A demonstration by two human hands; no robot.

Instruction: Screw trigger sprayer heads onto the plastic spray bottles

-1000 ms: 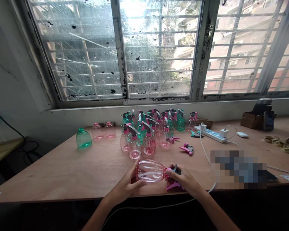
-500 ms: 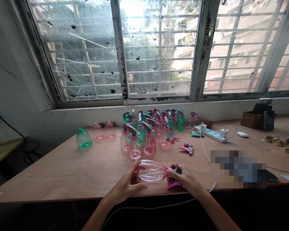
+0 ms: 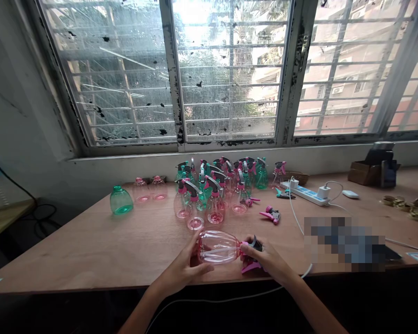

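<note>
A clear pink spray bottle [image 3: 218, 247] lies on its side just above the wooden table's front edge. My left hand [image 3: 183, 266] cups its body from below, fingers wrapped round it. My right hand [image 3: 266, 259] is closed on the pink and black trigger head [image 3: 251, 254] at the bottle's neck. Behind them stands a cluster of finished pink and green spray bottles [image 3: 216, 188].
A green bottle without a head [image 3: 121, 201] and two pink ones [image 3: 148, 189] stand at the back left. Loose trigger heads [image 3: 271, 215], a power strip [image 3: 308, 194] with a white cable, a cardboard box [image 3: 372, 171] and small round parts [image 3: 409, 208] lie to the right.
The bottle has turned slightly in my hands; both hands stay in nearly the same place.
</note>
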